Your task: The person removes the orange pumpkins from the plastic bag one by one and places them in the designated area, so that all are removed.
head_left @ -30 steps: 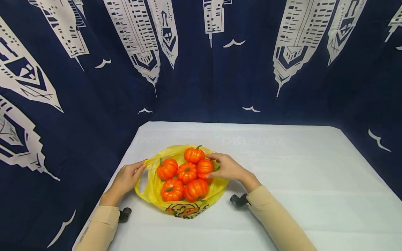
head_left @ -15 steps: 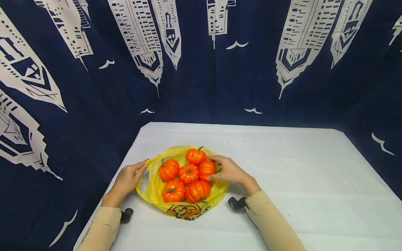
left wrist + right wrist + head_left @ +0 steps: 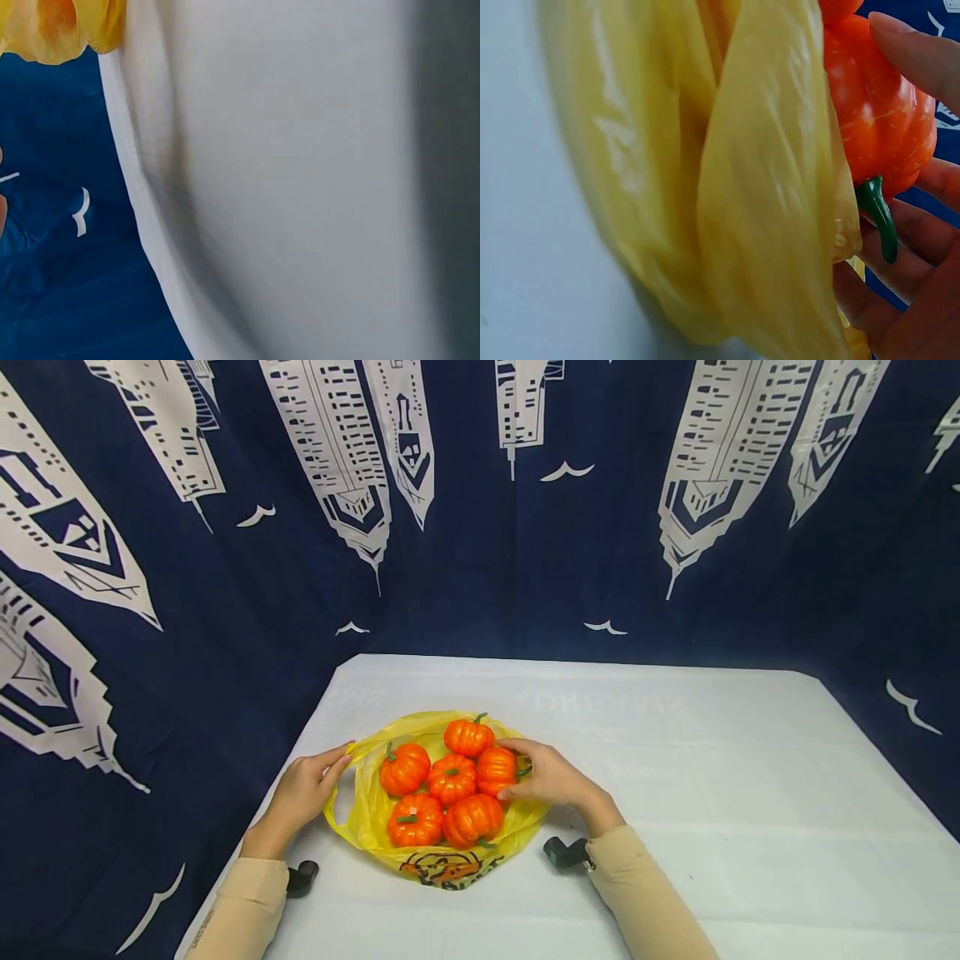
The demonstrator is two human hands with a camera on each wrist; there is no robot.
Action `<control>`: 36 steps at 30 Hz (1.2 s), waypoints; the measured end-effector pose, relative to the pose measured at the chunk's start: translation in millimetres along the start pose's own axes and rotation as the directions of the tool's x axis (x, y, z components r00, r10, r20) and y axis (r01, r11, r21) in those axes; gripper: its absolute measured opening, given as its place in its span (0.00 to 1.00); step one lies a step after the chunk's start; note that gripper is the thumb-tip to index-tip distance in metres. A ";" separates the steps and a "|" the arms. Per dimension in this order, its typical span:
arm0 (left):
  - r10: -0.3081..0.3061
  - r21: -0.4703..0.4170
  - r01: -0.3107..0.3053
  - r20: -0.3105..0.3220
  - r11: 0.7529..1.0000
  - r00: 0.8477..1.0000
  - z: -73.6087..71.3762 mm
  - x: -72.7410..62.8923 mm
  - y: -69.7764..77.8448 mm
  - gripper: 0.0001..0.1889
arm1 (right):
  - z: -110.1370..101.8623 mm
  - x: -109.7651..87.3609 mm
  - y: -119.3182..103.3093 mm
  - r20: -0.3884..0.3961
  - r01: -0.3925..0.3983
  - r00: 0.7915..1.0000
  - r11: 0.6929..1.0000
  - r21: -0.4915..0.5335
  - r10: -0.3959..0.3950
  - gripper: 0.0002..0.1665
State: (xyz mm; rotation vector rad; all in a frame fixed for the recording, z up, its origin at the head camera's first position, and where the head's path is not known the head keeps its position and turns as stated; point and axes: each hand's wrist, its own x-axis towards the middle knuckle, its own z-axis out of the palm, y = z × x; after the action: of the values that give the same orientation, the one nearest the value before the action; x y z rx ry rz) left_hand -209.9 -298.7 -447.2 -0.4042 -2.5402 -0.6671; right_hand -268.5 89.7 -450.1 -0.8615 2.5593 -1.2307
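Note:
A yellow plastic bag [image 3: 364,820] with a printed animal face lies spread open on the white table. Inside sit several small orange pumpkins with green stems. My left hand [image 3: 303,789] pinches the bag's left handle edge between thumb and fingers; the left wrist view catches just a corner of the yellow bag [image 3: 45,41]. At the bag's right side, my right hand [image 3: 555,775] grips the rightmost pumpkin [image 3: 495,770], thumb on one side and fingers on the other. Up close in the right wrist view, that pumpkin [image 3: 881,112] has its stem pointing toward the palm.
The white table [image 3: 712,793] extends to the right of the bag, its left edge close to my left forearm. A dark blue cloth [image 3: 480,560] printed with white buildings and birds hangs behind and at the sides. Small black cameras are strapped at both wrists.
The head view has shifted slightly. My right forearm has swung a little to the left while its hand stays around the same pumpkin. The left hand keeps its hold on the bag.

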 end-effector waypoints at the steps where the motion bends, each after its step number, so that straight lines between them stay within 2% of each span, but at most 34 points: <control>1: -0.001 0.001 0.001 -0.001 1.000 1.000 0.1 0.0 0.5 0.14 | 0.1 -0.6 0.4 0.002 0.000 1.000 1.000 0.002 0.000 0.48; 13: -0.006 -0.006 0.006 -0.012 1.000 1.000 0.8 1.6 3.8 0.14 | -1.4 -1.3 2.7 0.006 0.024 1.000 1.000 0.007 -0.024 0.46; 24: 0.004 -0.001 -0.004 -0.021 1.000 1.000 1.0 0.5 3.6 0.13 | -1.9 0.4 6.1 -0.001 0.014 1.000 1.000 0.022 -0.014 0.48; 32: -0.006 -0.006 0.006 -0.017 1.000 1.000 2.6 2.0 5.0 0.14 | -8.6 -0.4 1.7 -0.025 -0.013 1.000 0.999 0.034 0.014 0.38; 36: -0.020 -0.006 0.020 -0.012 1.000 1.000 2.6 2.0 5.7 0.14 | -11.5 -0.9 -0.9 -0.027 -0.019 0.999 0.999 0.043 0.020 0.37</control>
State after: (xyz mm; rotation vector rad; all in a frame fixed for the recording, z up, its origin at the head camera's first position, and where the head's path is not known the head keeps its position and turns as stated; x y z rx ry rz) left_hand -210.3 -292.2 -446.0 -0.3756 -2.5345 -0.6820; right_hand -271.8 97.4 -442.1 -0.8144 2.5466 -1.2948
